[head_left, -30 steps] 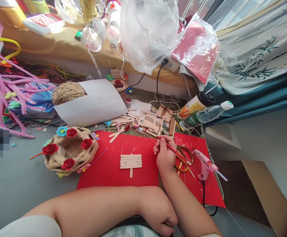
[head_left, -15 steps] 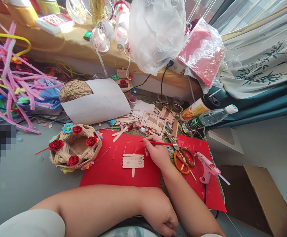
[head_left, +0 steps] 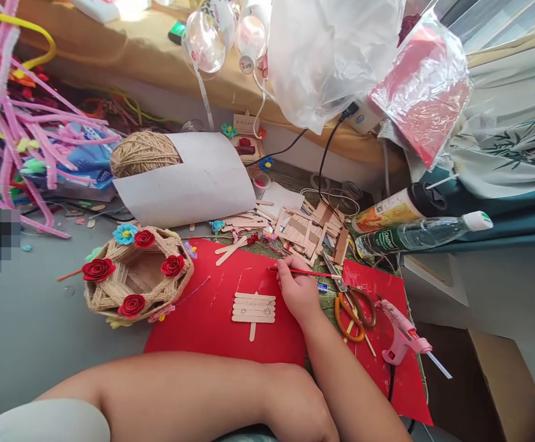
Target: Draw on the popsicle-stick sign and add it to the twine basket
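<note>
My right hand (head_left: 296, 290) is closed on a thin red pencil (head_left: 308, 272) that lies almost level, its tip pointing left above a red paper sheet (head_left: 198, 319). Just left of the hand lies a small sign of ice-cream sticks (head_left: 253, 308) with faint marks on it. My left forearm lies across the bottom of the view; my left hand (head_left: 302, 414) rests at the bottom edge, its fingers out of sight.
A twine basket with red paper roses (head_left: 134, 273) stands left of the sheet. Orange scissors (head_left: 353, 307) and a pink glue gun (head_left: 403, 334) lie right of the hand. Loose sticks (head_left: 304, 230), a twine ball (head_left: 143, 153), pipe cleaners (head_left: 14, 123), two bottles (head_left: 415, 233) and a plastic bag (head_left: 332, 55) crowd the back.
My right hand has moved left from the scissors toward the stick sign, and the pencil has swung from slanting to nearly level. The camera has tipped down and right.
</note>
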{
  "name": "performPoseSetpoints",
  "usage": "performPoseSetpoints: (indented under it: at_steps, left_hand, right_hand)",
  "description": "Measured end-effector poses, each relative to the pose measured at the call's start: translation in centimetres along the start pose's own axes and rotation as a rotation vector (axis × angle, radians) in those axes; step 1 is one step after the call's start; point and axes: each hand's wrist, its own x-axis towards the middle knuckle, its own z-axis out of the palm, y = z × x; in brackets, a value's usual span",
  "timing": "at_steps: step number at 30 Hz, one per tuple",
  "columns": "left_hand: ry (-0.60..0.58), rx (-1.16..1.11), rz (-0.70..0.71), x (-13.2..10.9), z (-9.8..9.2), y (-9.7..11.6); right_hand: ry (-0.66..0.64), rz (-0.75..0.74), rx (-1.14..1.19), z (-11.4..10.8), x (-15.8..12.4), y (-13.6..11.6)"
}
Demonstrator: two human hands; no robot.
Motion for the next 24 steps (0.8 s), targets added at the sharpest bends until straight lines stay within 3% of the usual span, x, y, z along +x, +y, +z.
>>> performPoseSetpoints:
  at_steps: [7, 12, 15, 20, 24]
  left_hand:
    - [0.165, -0.165, 0.080, 0.9, 0.8, -1.6]
    - [0.074, -0.100, 0.144, 1.2, 0.9, -2.0]
    - [0.102, -0.064, 0.158, 1.0, 0.9, -1.9]
    - [0.044, -0.072, 0.100, 1.2, 1.1, -2.0]
    - [0.052, -0.107, 0.059, 1.4, 1.2, -2.1]
  right_hand:
    - [0.109, -0.043, 0.070, -0.1, -0.8, -0.1]
    - [0.010, -0.120, -0.025, 0.2, -1.5, -0.8]
    - [-0.070, -0.165, -0.072, 0.4, -1.4, -0.9]
    - [0.100, -0.130, -0.142, 0.0, -0.5, -0.7]
    - [0.104, -0.132, -0.130, -0.3, -0.3, -0.5]
